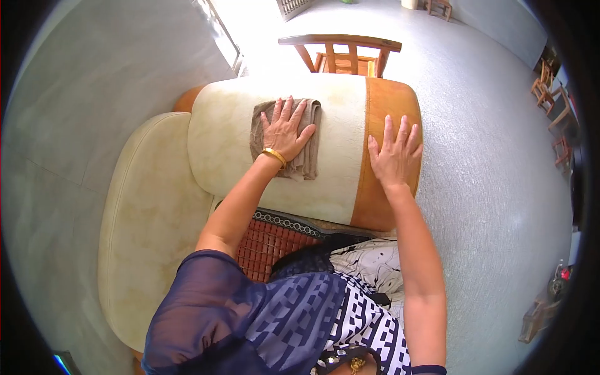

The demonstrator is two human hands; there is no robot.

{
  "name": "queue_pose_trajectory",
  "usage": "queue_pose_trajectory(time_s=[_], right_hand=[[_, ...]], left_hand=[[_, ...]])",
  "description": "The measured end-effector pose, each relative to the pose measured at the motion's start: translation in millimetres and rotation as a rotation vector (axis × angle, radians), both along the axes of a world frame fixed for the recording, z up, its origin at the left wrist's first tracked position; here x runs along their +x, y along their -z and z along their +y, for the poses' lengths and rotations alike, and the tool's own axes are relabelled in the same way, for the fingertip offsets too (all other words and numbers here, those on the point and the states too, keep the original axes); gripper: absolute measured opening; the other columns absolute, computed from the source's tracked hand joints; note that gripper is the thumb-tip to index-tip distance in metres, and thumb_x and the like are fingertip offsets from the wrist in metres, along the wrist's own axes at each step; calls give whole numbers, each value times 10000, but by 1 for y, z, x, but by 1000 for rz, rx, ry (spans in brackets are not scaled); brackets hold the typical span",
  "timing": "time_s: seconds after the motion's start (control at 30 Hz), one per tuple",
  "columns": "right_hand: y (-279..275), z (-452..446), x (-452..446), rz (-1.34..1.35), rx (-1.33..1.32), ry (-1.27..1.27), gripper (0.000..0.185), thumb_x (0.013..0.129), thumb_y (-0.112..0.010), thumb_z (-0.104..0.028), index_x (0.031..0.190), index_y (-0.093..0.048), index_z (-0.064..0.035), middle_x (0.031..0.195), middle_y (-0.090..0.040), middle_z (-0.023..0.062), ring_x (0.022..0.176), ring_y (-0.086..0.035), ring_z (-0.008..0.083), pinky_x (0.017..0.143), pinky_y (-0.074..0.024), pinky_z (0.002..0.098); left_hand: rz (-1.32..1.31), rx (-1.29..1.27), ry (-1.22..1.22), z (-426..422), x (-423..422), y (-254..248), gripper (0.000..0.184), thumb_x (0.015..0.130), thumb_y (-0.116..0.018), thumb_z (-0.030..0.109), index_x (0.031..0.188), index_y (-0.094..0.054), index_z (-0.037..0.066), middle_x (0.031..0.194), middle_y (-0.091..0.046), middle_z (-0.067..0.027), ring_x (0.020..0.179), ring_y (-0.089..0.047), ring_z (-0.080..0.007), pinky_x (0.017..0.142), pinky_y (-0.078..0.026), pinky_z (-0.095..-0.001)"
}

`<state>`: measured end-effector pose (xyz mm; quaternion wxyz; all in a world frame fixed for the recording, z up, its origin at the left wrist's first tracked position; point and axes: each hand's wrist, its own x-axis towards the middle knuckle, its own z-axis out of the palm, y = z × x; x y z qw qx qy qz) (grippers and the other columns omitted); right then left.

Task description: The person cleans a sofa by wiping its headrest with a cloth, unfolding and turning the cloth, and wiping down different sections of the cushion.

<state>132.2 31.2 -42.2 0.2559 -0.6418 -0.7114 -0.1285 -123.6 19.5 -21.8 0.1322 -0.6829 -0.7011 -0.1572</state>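
My left hand (287, 132) lies flat with spread fingers on a folded grey-brown cloth (308, 164). Beneath the cloth is the cream leather top of a sofa armrest (337, 156). A gold bracelet (274, 157) circles my left wrist. Farther right, my right hand (396, 156) rests open on the armrest's orange-brown leather end (378, 209), fingers apart and nothing in them. Under my left palm the cloth is partly hidden.
The cream sofa backrest (147, 231) runs along the left by a grey wall. A reddish-brown beaded seat mat (256, 247) lies below the armrest. Beyond it stands a wooden chair (340, 44). Shiny grey floor (487, 187) spreads to the right, with several small wooden chairs at the far edge.
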Motion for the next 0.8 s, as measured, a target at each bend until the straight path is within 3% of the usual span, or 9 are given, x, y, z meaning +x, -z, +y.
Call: queue_pose_trajectory(time_s=[0.03,0.13,0.5,0.8], right_hand=[[5,2,0,-42,12,4,633,899,-438,-526,1428,-356,-189,1468,-284,177,1373,-220,402,1048,-207,646],[12,3,2,-66,68,-3,633,900,-413,-541,1425,-369,-189,1467,-293,175,1368,-230,403,1044,-219,645],[9,1,2,-44,107,-10,595,891,-442,-507,1397,-424,-195,1447,-345,159,1345,-287,390,1038,-260,624],[9,1,0,-49,122,5,597,875,-472,-482,1396,-424,-196,1442,-351,155,1338,-297,385,1033,-270,613]], left_hand=[[-16,-10,7,2,-5,-2,668,875,-413,596,1440,-355,244,1513,-283,-113,1414,-201,-309,1086,-119,-634],[-32,-26,-80,19,-29,-2,660,874,-375,621,1438,-355,277,1513,-297,-80,1416,-207,-283,1096,-127,-627],[-158,-177,-377,64,-148,-20,705,854,-342,683,1453,-313,313,1532,-263,-32,1431,-175,-243,1129,-88,-585],[-167,-212,-443,69,-150,-15,701,858,-337,659,1460,-302,303,1542,-232,-36,1435,-145,-243,1122,-53,-601]])
